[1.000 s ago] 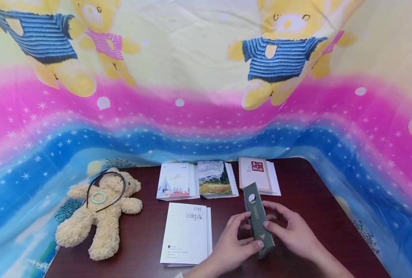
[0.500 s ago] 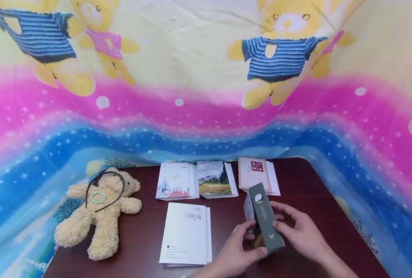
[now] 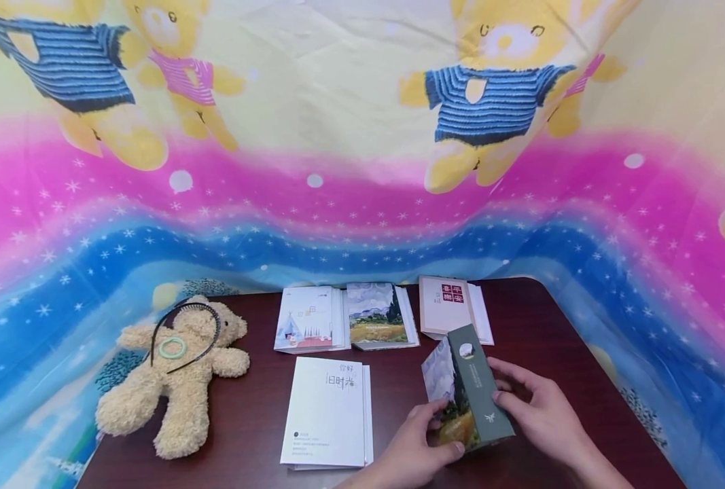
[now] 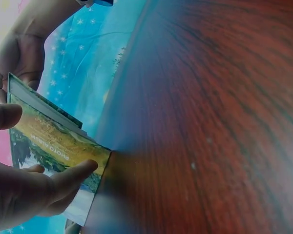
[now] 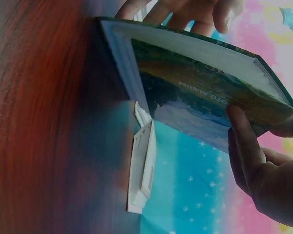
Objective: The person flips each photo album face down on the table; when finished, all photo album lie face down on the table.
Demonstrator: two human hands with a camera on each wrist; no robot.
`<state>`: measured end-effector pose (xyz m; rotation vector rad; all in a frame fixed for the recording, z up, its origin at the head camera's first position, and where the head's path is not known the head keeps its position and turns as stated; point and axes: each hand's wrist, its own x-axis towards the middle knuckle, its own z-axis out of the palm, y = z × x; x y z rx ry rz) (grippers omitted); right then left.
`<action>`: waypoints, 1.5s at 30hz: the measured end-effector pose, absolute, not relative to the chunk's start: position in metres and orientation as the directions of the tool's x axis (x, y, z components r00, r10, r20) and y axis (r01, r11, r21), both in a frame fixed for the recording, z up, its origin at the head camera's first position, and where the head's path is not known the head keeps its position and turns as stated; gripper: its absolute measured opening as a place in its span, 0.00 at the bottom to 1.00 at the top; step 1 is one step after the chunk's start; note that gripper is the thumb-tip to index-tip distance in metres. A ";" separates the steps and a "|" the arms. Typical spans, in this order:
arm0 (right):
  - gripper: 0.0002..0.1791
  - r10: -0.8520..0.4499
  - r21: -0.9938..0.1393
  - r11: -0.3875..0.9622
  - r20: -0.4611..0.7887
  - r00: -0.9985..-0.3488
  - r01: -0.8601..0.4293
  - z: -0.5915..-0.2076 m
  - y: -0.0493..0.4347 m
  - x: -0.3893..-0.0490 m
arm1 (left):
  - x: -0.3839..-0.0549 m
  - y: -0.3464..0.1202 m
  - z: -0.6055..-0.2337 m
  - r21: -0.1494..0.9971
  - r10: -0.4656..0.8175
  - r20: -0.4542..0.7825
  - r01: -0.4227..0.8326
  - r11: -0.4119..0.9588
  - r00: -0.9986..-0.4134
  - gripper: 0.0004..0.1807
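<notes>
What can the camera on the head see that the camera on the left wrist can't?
Only the head view shows the teddy bear with a black headband and a green ring lying on it, the white booklet, the three booklets behind it, and the bear-print cloth.

Only the left wrist view shows, close up, the words PHOTO ALBUM on the album's painted cover.

Both show the photo album standing on the dark wooden table, held by the left hand and the right hand.
</notes>
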<state>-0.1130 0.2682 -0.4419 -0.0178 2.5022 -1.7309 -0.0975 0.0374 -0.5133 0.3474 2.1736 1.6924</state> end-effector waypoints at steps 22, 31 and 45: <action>0.34 0.010 -0.955 0.214 -0.210 -0.978 0.207 -0.479 0.289 -0.122 | -0.102 0.025 -0.519 0.930 0.376 -0.192 -0.046 0.364 -0.907 0.39; 0.34 0.011 -0.937 0.219 -0.278 -0.961 0.273 -0.494 0.300 -0.124 | -0.104 0.019 -0.524 0.937 0.417 -0.249 -0.109 0.330 -0.875 0.39; 0.34 0.007 -0.918 0.254 -0.313 -0.950 0.304 -0.518 0.310 -0.132 | -0.104 0.012 -0.529 0.951 0.432 -0.230 -0.108 0.289 -0.872 0.40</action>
